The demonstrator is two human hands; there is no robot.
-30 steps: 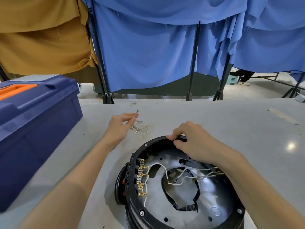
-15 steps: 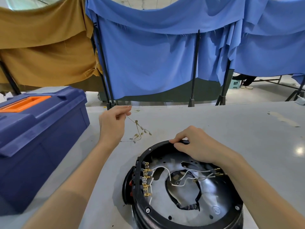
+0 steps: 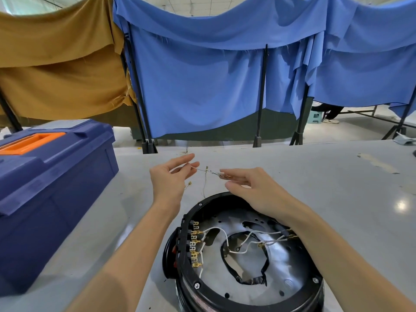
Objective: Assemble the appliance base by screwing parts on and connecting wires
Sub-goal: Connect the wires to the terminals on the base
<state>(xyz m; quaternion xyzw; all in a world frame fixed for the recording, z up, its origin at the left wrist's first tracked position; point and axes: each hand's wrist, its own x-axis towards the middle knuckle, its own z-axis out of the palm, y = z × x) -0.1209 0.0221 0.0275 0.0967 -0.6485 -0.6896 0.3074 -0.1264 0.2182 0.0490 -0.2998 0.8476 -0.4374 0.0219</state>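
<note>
A round black appliance base [image 3: 245, 299] lies open side up on the grey table [image 3: 337, 188], with white wires [image 3: 236, 244] and a row of brass terminals [image 3: 195, 246] inside it. Above the table, beyond the base, I hold a thin wire harness [image 3: 206, 174] with small brass connectors stretched between both hands. My left hand [image 3: 171, 176] pinches its left end between thumb and fingertips. My right hand [image 3: 245, 183] pinches the connector at its right end. Loose strands hang down between the hands.
A large blue toolbox [image 3: 51, 188] with an orange handle stands at the left on the table. Blue and mustard cloth screens [image 3: 202, 75] on black poles hang behind the table's far edge.
My right hand has left the base's rim and taken the free end of the wire harness. My left hand has lifted the harness off the table and now holds it up.
</note>
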